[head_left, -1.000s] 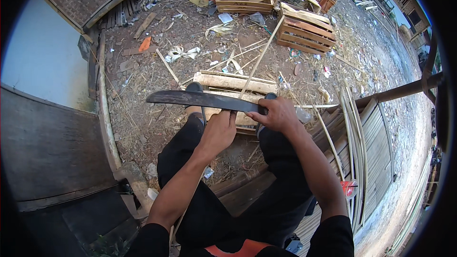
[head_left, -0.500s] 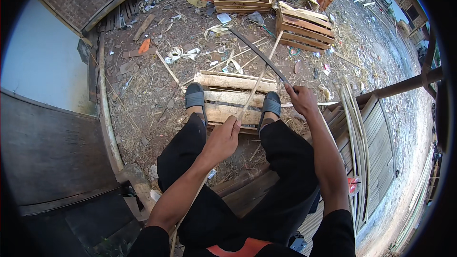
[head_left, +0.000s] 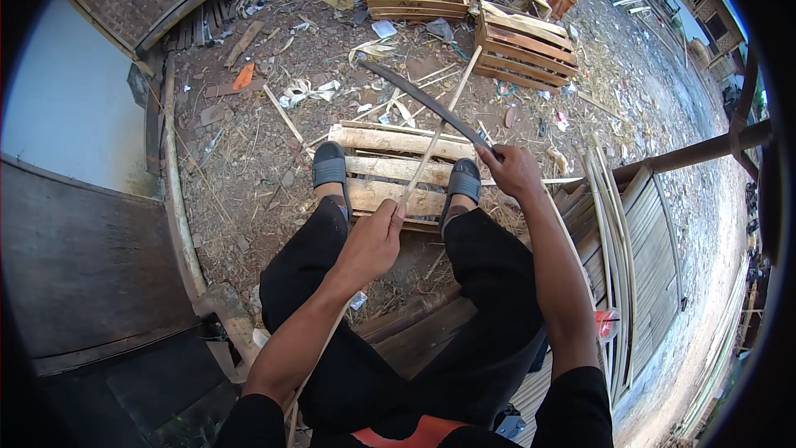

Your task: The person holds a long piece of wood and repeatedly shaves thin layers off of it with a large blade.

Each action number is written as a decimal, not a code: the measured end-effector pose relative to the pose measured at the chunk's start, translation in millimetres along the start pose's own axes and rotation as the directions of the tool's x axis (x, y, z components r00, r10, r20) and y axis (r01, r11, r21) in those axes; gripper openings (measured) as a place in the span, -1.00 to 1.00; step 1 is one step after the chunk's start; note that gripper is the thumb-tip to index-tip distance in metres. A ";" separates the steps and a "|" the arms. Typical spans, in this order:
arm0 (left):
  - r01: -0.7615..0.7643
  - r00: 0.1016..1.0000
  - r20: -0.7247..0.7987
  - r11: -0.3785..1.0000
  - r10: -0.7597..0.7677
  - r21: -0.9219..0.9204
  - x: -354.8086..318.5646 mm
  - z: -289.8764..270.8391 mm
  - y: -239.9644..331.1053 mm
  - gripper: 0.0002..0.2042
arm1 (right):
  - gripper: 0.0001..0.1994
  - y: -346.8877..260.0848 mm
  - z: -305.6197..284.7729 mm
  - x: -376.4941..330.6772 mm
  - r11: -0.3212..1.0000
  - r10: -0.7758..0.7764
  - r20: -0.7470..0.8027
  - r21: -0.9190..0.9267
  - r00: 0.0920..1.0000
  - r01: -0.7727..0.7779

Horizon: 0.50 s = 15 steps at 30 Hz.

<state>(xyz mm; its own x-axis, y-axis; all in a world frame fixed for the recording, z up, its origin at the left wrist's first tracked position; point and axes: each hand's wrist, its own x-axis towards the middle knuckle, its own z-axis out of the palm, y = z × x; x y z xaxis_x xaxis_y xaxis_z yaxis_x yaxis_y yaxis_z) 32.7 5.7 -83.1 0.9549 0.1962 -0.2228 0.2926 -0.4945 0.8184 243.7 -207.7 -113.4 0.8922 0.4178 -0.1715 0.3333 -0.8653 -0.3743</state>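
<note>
My left hand [head_left: 370, 241] is closed around a long, thin bamboo strip [head_left: 437, 137]. One end of the strip points forward and away, while the rest runs back under my left forearm. In my right hand [head_left: 512, 170] is the handle of a long, dark, slightly curved machete [head_left: 423, 96]. Its blade reaches forward and left, crossing the strip beyond my hands. Whether the edge touches the strip I cannot tell. Below them, my sandalled feet rest on a slatted wooden crate [head_left: 390, 168] lying on the ground.
Several wooden crates [head_left: 526, 48] stand ahead on the littered dirt. Long bamboo strips [head_left: 609, 257] lie on a slatted bamboo surface [head_left: 655, 241] at my right, beside a red-and-clear cup [head_left: 608, 325]. A dark wooden panel [head_left: 91, 257] stands at left.
The machete's blade has turned and swung left across the strip, showing more of its flat side. Both hands appear slightly further left, as does the whole scene.
</note>
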 end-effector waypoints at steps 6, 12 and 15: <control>0.022 0.995 0.100 0.999 -0.019 -0.028 -0.5 4.2 2.6 -0.66 | -0.14 75.6 20.0 18.9 0.842 0.510 -0.089 0.252 0.856 -0.476; -0.015 0.996 0.082 0.963 0.039 -0.270 11.4 9.4 -7.5 -0.64 | -0.31 64.5 16.5 10.0 0.593 0.565 -0.060 0.723 0.823 -0.355; 0.011 0.995 0.103 0.953 0.021 -0.302 13.1 13.7 -4.0 -0.63 | -0.33 40.3 10.0 6.9 0.424 0.552 -0.089 0.886 0.829 -0.187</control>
<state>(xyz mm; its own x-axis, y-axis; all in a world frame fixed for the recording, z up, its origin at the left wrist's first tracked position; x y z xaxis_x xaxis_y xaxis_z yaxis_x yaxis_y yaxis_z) 44.7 -1.4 -96.5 0.9610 0.0980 -0.2588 0.2743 -0.2132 0.9377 260.2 -237.0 -138.9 0.9509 -0.1555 -0.2677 -0.2957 -0.1999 -0.9341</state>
